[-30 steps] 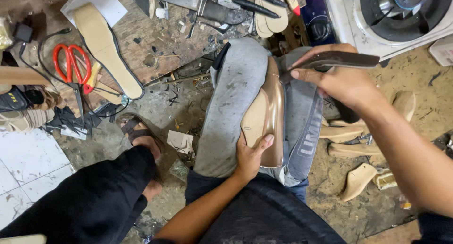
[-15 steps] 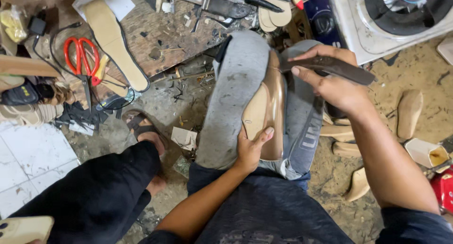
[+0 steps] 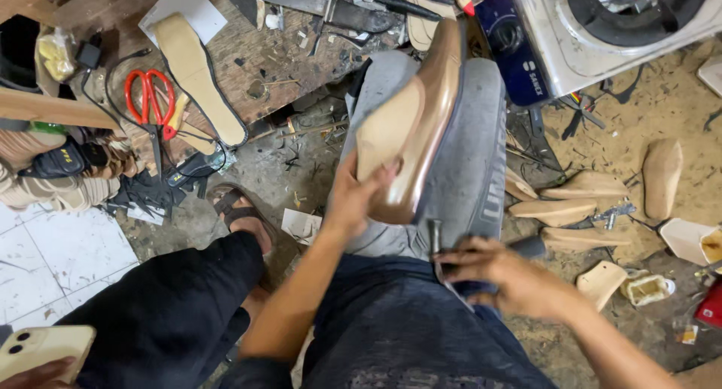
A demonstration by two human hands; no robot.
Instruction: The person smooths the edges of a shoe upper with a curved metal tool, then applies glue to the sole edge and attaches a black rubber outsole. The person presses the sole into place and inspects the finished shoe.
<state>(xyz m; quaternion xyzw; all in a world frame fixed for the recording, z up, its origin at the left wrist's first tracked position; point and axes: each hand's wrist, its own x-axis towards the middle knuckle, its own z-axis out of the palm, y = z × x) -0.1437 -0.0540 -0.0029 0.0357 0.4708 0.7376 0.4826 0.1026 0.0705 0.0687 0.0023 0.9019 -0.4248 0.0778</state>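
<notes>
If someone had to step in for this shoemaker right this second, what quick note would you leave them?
Left hand: grip on the heel end of the bronze shoe upper on its last, sole side facing up, resting on the grey padded knee.
Right hand: grip on a dark-handled metal tool, held low over the lap, off the shoe.
Nearby: red-handled scissors and a tan insole on the wooden bench; spare wooden lasts on the dirt floor to the right.
Done: upper sits on the last.
Left: the bottom is still bare, no outsole on it.
</notes>
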